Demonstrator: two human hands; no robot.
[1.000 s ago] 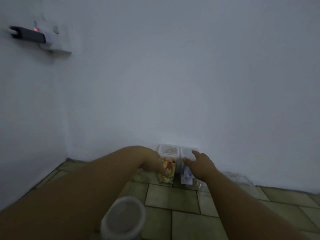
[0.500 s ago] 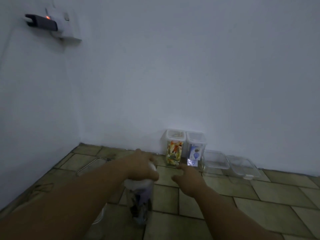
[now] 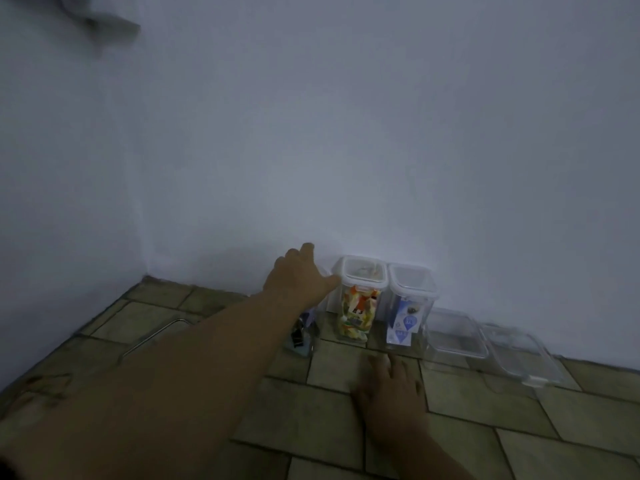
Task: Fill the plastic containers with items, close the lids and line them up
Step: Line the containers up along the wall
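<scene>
Two hands busy: left hand (image 3: 298, 276) grips the jar (image 3: 302, 336) by its top, setting it at the row's left end, just beside the colourful tall container (image 3: 359, 308), likely to line it up; right hand (image 3: 390, 388) lies spread on the floor (image 3: 485, 427), probably bracing. Versus half a second ago, the jar is off mid-floor and near the wall.

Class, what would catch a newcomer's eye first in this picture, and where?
Two tall lidded containers stand against the white wall: the bright packet container and, right of it, the blue packet container. The left hand covers a jar beside them; the right hand lies flat on the tiled floor.
</scene>
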